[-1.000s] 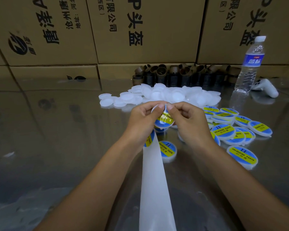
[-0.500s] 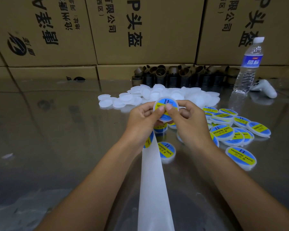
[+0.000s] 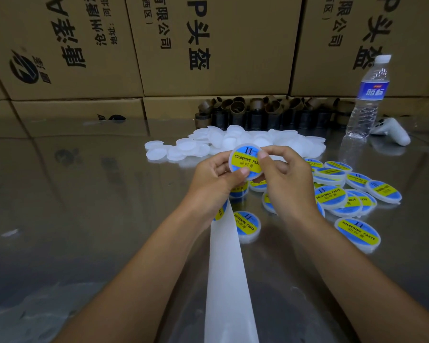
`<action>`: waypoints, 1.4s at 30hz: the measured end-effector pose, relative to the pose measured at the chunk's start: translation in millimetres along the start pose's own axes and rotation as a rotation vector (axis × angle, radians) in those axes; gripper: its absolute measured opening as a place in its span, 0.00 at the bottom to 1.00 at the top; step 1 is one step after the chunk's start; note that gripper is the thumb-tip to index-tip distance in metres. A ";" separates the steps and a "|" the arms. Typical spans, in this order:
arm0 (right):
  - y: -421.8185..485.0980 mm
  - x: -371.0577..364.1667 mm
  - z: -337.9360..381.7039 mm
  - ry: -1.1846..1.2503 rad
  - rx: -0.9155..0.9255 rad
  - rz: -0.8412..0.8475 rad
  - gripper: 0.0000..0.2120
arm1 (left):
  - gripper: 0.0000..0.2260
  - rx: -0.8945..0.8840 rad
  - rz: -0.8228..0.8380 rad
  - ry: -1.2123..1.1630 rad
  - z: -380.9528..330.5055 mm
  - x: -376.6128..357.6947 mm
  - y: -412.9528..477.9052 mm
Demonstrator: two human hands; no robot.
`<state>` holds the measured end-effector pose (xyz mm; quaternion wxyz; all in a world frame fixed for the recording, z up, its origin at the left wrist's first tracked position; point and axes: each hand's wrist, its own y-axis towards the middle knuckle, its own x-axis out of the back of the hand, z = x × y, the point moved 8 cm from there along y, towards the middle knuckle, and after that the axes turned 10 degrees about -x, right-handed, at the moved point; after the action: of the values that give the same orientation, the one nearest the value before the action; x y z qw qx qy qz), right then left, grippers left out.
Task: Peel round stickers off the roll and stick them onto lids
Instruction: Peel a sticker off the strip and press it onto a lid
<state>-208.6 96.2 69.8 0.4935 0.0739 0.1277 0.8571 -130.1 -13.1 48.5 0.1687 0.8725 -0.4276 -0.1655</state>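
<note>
Holding one lid up above the table between both hands, face toward the camera, with a blue and yellow sticker lying on it. Pinching the lower left rim with the left hand, thumb tip down on the sticker's lower edge. Pinching the upper right rim with the right hand, thumb on the sticker's right side. Probably pressing the sticker flat.

Trailing the white backing strip from under the left hand toward the body, with the grip on it hidden.

Judging the lid as light, thin, smooth and a little bendy, so best taking it by the rim and squeezing gently. Judging the sticker as limp and tacky, so best lifting it by one edge.

Working with bare lids heaped beyond the hands and finished lids scattered to the right.
</note>
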 end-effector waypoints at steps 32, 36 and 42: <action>-1.7 -18.1 2.8 -0.094 0.085 0.185 0.15 | 0.07 -0.051 -0.146 -0.019 -10.2 10.3 1.0; 6.3 0.9 -1.8 -0.126 0.073 0.004 0.14 | 0.03 -0.058 -0.198 0.039 -9.7 16.1 1.5; 22.9 46.7 -25.1 -0.278 -0.090 -0.332 0.09 | 0.04 -0.041 -0.326 0.016 -9.9 31.9 2.4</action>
<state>-257.3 121.9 52.5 0.6436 0.1472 0.0303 0.7505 -109.1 -38.5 53.7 0.1607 0.9280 -0.2755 -0.1923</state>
